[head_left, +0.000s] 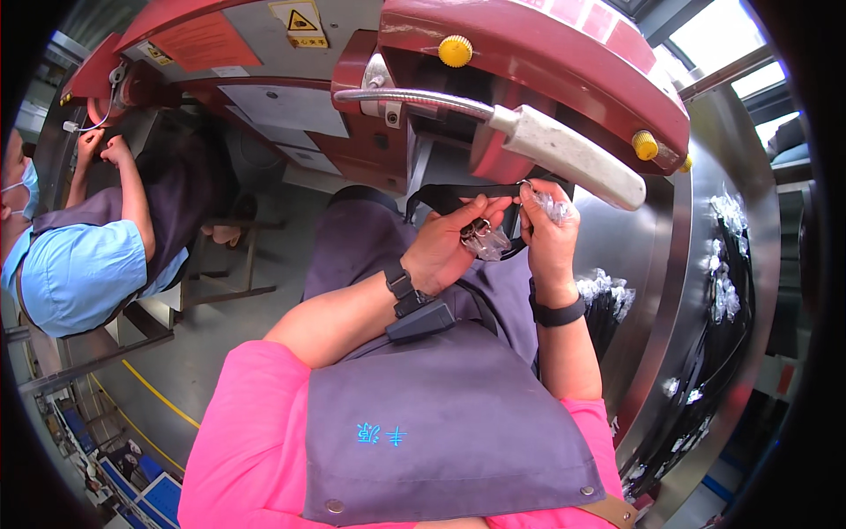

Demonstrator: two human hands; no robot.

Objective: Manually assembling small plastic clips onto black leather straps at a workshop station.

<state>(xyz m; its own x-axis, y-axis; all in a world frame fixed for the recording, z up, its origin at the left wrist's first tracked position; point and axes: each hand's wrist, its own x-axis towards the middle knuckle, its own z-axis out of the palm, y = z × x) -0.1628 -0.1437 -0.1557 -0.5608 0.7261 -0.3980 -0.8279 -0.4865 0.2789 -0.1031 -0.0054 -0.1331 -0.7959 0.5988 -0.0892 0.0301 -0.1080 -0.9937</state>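
Between my hands runs a black strap (467, 190), in front of the red machine. My left hand (441, 251) is closed, palm up, with a dark metal clasp (476, 231) in its fingers; clear plastic wrap (491, 248) hangs from it. A loop of the strap curves out past the left fingers. My right hand (553, 247) pinches the strap's other end, near a small metal ring. More crumpled clear plastic (552, 207) bulges from the right fingers and hides what it covers.
A pale lamp (573, 154) on a bendable metal arm hangs just above my hands, under the red machine housing (538, 62). Bundles of black straps with plastic-wrapped ends (604, 295) lie at the right, more along a metal tray (674, 309). A co-worker (97, 256) sits at the left.
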